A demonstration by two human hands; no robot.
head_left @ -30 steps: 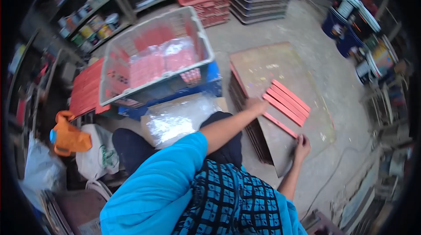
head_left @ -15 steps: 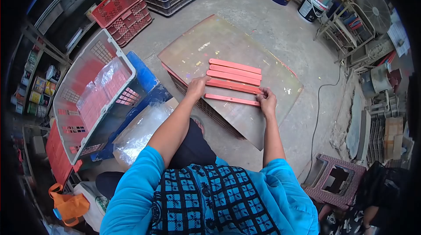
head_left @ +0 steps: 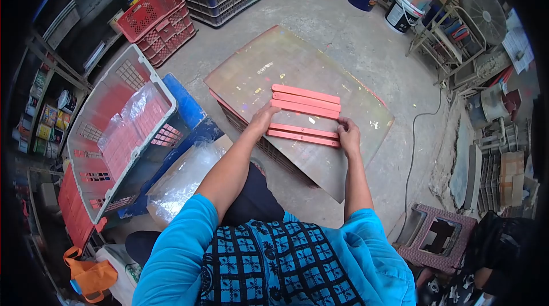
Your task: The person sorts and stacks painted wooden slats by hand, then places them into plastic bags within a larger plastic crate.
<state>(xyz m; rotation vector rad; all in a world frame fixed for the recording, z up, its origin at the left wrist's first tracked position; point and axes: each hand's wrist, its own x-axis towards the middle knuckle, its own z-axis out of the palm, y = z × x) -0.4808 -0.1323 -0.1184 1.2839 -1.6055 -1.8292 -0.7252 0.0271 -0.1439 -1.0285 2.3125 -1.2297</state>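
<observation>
Three flat pink strips (head_left: 306, 98) with rounded ends lie side by side on a worn board (head_left: 240, 72). A little nearer to me, across a narrow gap, are two more pink strips (head_left: 303, 134) set on edge, with small holes in their sides. My left hand (head_left: 266, 120) has its fingers closed at the left end of the nearest strip of the far group. At that strip's right end, my right hand (head_left: 349, 133) pinches with thumb and forefinger. The fingertips partly cover both ends.
To the left, a tilted grey crate (head_left: 166, 106) holds plastic-wrapped pink pieces beside a blue stand (head_left: 186, 100). Red crates (head_left: 166, 37) and dark stacked crates (head_left: 229, 3) stand behind. Paint buckets (head_left: 400, 14) and a fan (head_left: 483, 12) are at far right, a stool (head_left: 420, 232) nearer.
One strip has moved from the far group towards me, beside the single near strip. Both hands have shifted to the ends of another strip. The view has tilted slightly.
</observation>
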